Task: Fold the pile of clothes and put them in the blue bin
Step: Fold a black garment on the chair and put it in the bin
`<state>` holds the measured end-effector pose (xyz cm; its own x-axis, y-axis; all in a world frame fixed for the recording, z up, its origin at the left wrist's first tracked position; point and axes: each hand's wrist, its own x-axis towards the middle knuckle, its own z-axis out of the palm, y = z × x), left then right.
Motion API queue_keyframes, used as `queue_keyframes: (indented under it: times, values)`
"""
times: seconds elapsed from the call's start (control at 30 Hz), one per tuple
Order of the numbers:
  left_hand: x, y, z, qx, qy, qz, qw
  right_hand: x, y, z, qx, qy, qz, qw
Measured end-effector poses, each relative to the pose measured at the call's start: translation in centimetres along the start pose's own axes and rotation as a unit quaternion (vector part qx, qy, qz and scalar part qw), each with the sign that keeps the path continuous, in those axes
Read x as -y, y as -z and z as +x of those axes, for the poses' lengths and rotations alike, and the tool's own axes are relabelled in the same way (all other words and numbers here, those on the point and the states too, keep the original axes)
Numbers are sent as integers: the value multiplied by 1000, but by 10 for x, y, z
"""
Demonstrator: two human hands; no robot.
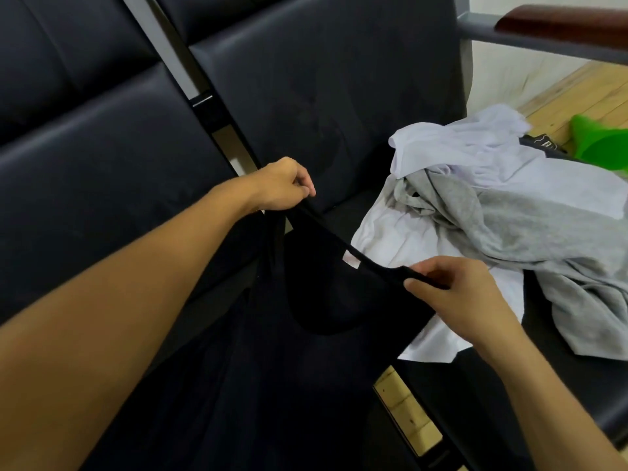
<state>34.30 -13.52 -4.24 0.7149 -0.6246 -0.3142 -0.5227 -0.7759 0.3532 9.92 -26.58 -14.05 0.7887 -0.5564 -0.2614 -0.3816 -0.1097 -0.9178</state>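
I have the black cotton T-shirt [306, 334] hanging between my two hands at the centre of the frame, neckline up and body dropping toward the lower left. Its collar edge runs as a taut diagonal from upper left to lower right. My left hand [283, 188] pinches the upper end of that line with curled fingers; my right hand [455, 290] pinches the lower end between thumb and fingers, nearer the camera. So the shirt's long axis hangs down and away from both grips, and I judge the next move needs it spread flat on a seat.

The dark padded sofa seat [102, 185] at the left lies nearest my left arm. To the right of centre, the pile of white and grey clothes [492, 212] covers the other seat, just beside my right hand, and would get in the way of laying the shirt there. A green plastic object [601, 141] shows at the right edge. I see no blue bin.
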Motion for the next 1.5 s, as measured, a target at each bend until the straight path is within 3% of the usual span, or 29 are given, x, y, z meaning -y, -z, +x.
queue_keyframes:
  times: [0.1,0.2,0.27,0.33,0.4,0.47,0.53,0.6,0.67,0.73,0.8,0.87,0.93,1.03,1.1,1.17,1.23,1.33,1.4,1.5]
  values:
    - [11,6,-14,74,-25,-15,997,-1,-2,0,-66,80,-165,981]
    - [29,14,-27,116,-45,60,990,15,-5,-6,-11,89,-79,993]
    - [47,23,-43,103,-44,98,989,36,-15,-23,106,108,10,988]
    - [76,37,-71,125,-4,89,988,52,-34,-45,245,144,23,958]
    - [110,49,-107,231,61,74,968,64,-58,-69,394,151,30,906]
    - [137,56,-145,359,150,44,920,67,-76,-87,537,107,21,836]
    - [156,52,-168,406,209,43,889,60,-83,-90,614,81,-54,784]
    - [170,33,-175,358,201,109,906,46,-84,-83,572,89,-165,799]
    - [176,3,-168,249,145,187,939,31,-84,-72,458,102,-347,812]
    - [176,-35,-155,177,44,235,955,21,-89,-71,393,106,-500,764]
    - [168,-68,-140,152,-39,299,941,15,-100,-74,409,80,-533,736]
    - [160,-91,-125,139,-100,333,927,9,-115,-81,430,75,-522,733]
    - [163,-100,-113,138,-116,306,935,4,-127,-86,416,96,-511,746]
    - [170,-98,-108,195,-37,157,967,-3,-131,-87,370,99,-451,806]
    - [172,-98,-114,222,-22,98,970,-6,-131,-86,380,80,-405,828]
    - [175,-99,-123,208,-11,61,976,-7,-131,-83,375,73,-336,861]
    - [179,-96,-136,173,12,18,985,-10,-133,-79,337,80,-242,906]
    - [185,-67,-165,109,66,-74,989,-9,-132,-73,264,126,-156,943]
    - [193,-34,-195,79,86,-50,992,6,-123,-70,263,158,-95,947]
    - [200,17,-253,33,122,103,987,37,-98,-74,401,152,-65,901]
